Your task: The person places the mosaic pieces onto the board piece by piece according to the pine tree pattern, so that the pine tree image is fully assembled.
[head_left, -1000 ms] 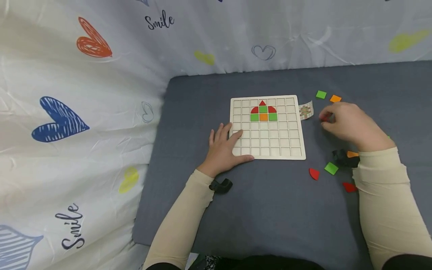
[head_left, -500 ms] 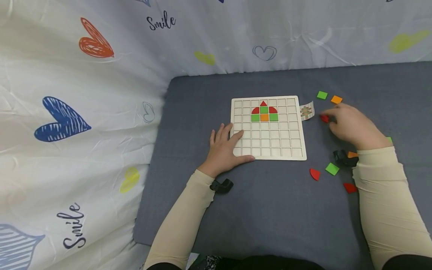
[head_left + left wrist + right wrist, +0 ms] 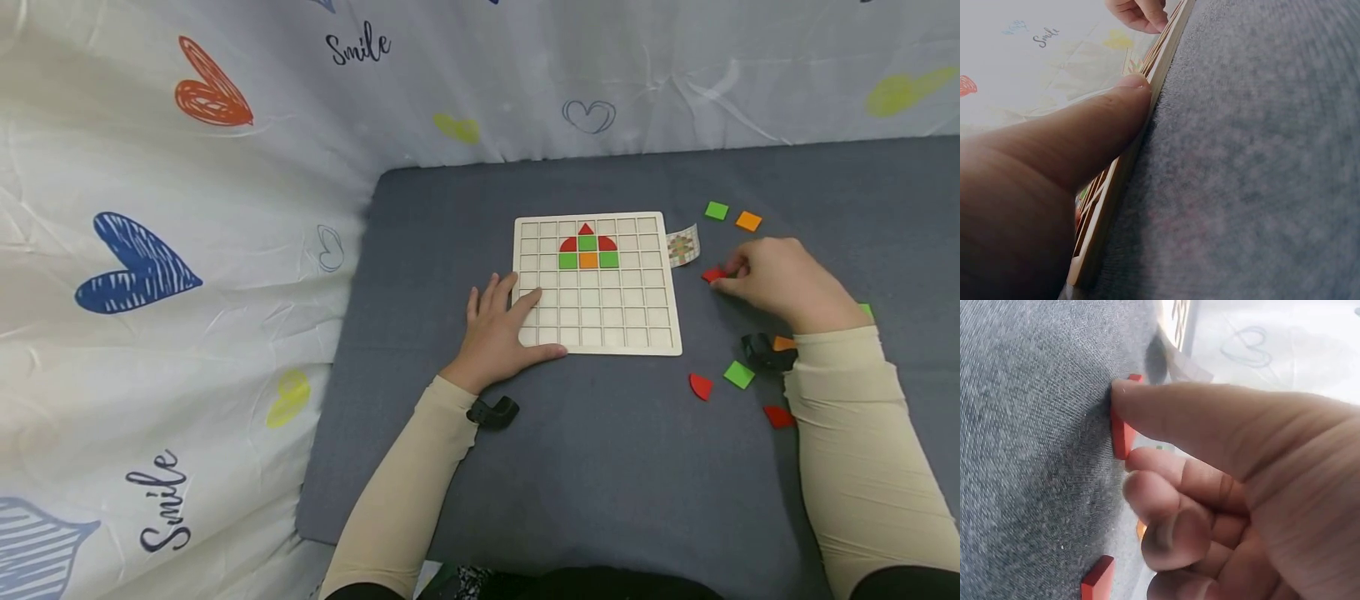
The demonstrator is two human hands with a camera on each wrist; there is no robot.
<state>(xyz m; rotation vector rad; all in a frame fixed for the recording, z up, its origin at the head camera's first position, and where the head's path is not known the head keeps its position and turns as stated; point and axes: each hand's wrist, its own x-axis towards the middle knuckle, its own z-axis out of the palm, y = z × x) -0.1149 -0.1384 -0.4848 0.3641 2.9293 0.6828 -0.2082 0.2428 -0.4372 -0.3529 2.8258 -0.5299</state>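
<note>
A white gridded board [image 3: 600,312] lies on the grey cloth, with red, green and orange tiles [image 3: 588,243] set in its upper cells. My left hand [image 3: 491,337] rests with spread fingers at the board's lower left corner. Its thumb [image 3: 1129,100] lies along the near edge in the left wrist view. Right of the board, my right hand [image 3: 783,279] pinches a small red tile [image 3: 713,274] between thumb and index finger, close to the cloth. In the right wrist view the thumb covers part of that red tile [image 3: 1124,440], and the other fingers are curled.
A small patterned card [image 3: 682,246] sticks out by the board's right edge. Beyond the right hand lie a green tile [image 3: 717,211] and an orange tile [image 3: 748,221]. Nearer are a red quarter-round tile [image 3: 701,387], a green square [image 3: 738,375] and another red tile [image 3: 778,417].
My right hand has shifted slightly toward me, its fingertips spreading and then coming together on the red tile, which now lies a little lower and further left. My left hand stays on the board.
</note>
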